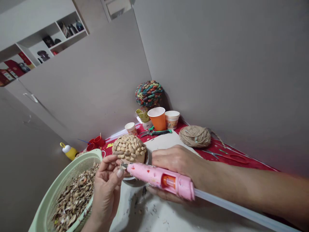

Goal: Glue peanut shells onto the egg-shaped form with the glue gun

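My right hand [171, 161] is wrapped round a pink glue gun [152, 175], with a long clear glue stick [236, 207] coming out of its back. The gun's metal tip points left, at the fingertips of my left hand [109, 180]. Those fingers are pinched together around something small, mostly hidden by the fingers and the nozzle. Just behind the tip is a ball [129, 149] whose upper part is covered in peanut shells; its lower part is bare and pale. It rests in a round holder [147, 158].
A green basket [45, 201] of shells stands at the left. Behind are an orange cup [157, 120], paper cups [172, 119], pliers [159, 132] and a multicoloured ball [149, 93]. Twine [195, 136] and scissors [213, 154] lie at the right on red cloth.
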Demonstrator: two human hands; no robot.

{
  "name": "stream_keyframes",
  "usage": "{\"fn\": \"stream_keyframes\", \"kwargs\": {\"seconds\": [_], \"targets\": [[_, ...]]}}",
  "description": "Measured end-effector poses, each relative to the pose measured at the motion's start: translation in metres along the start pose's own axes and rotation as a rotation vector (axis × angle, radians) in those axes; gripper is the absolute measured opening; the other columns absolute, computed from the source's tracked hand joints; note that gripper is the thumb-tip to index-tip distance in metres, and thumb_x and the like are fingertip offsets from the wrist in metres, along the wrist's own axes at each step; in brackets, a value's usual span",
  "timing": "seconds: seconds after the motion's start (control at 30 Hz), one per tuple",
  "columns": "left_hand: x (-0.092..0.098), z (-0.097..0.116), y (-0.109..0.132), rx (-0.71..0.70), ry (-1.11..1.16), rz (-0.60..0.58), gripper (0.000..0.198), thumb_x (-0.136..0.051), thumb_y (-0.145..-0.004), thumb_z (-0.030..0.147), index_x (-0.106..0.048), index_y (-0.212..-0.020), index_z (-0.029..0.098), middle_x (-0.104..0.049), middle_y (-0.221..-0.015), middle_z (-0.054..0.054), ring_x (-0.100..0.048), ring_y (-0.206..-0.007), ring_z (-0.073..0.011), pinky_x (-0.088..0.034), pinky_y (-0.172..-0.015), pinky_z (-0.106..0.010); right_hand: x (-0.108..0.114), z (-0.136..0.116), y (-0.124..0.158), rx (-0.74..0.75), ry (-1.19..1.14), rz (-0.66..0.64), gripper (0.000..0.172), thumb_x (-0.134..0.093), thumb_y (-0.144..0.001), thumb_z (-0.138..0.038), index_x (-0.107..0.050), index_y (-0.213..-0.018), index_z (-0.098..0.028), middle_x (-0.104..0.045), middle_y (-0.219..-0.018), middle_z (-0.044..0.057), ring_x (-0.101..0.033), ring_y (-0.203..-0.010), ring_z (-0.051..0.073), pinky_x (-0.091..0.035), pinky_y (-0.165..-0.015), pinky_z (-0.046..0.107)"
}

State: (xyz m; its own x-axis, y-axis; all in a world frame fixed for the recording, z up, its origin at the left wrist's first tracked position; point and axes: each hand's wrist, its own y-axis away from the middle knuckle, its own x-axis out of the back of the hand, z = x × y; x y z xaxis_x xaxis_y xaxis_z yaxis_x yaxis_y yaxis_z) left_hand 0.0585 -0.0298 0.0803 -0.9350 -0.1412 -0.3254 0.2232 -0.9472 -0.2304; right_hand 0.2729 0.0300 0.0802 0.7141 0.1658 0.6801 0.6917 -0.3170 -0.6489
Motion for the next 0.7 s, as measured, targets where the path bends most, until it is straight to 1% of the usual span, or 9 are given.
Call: {"fn": "stream_keyframes", "kwargs": {"seconds": [0.13, 0.27, 0.37, 0.57, 0.7], "targets": [[0.0003, 0.0, -0.0001, -0.042, -0.021, 0.029, 0.031, -0.084, -0.066, 0.016, -0.071, -0.094, 0.021, -0.067, -0.082, 0.0, -0.065, -0.074, -0.0087, -0.054, -0.072, -0.015, -0.0005, -0.0001, 0.0004, 0.0, 0.011, 0.015, 0.027, -0.054, -0.09, -0.037, -0.051, -0.073, -0.016, -0.055, -0.069, 0.0, -0.042, -0.059, 0.009, -0.03, -0.056, 0.024], [0.0001, -0.0002, 0.0025, -0.077, -0.054, 0.058, 0.031, -0.084, -0.065, 0.015, -0.072, -0.093, 0.021, -0.066, -0.081, 0.0, -0.065, -0.073, -0.0093, -0.054, -0.069, -0.014, -0.0015, -0.0009, 0.0024, -0.008, 0.027, 0.012, 0.026, -0.056, -0.089, -0.038, -0.054, -0.075, -0.016, -0.057, -0.071, 0.0, -0.044, -0.06, 0.01, -0.03, -0.056, 0.025], [-0.0013, 0.0001, 0.004, -0.095, -0.067, 0.058, 0.03, -0.083, -0.066, 0.014, -0.072, -0.092, 0.022, -0.067, -0.081, 0.0, -0.065, -0.074, -0.0091, -0.053, -0.069, -0.014, -0.002, -0.0002, 0.0035, -0.02, 0.032, -0.009, 0.026, -0.055, -0.089, -0.04, -0.057, -0.079, -0.016, -0.059, -0.074, 0.001, -0.047, -0.062, 0.011, -0.031, -0.058, 0.026], [-0.003, 0.0003, 0.0049, -0.133, -0.081, 0.081, 0.029, -0.085, -0.064, 0.015, -0.072, -0.09, 0.022, -0.068, -0.08, 0.0, -0.065, -0.074, -0.0093, -0.054, -0.07, -0.014, -0.0008, 0.0013, 0.0035, -0.034, 0.034, -0.047, 0.022, -0.055, -0.09, -0.036, -0.058, -0.082, -0.016, -0.059, -0.076, 0.001, -0.046, -0.063, 0.011, -0.03, -0.058, 0.026], [0.0, -0.0018, 0.0034, -0.171, -0.097, 0.074, 0.029, -0.084, -0.066, 0.015, -0.073, -0.091, 0.022, -0.069, -0.081, 0.0, -0.066, -0.074, -0.0091, -0.055, -0.072, -0.015, -0.0002, -0.0002, 0.0033, -0.018, 0.033, -0.023, 0.024, -0.057, -0.088, -0.038, -0.057, -0.079, -0.016, -0.058, -0.074, 0.0, -0.045, -0.062, 0.01, -0.03, -0.057, 0.025]]}}
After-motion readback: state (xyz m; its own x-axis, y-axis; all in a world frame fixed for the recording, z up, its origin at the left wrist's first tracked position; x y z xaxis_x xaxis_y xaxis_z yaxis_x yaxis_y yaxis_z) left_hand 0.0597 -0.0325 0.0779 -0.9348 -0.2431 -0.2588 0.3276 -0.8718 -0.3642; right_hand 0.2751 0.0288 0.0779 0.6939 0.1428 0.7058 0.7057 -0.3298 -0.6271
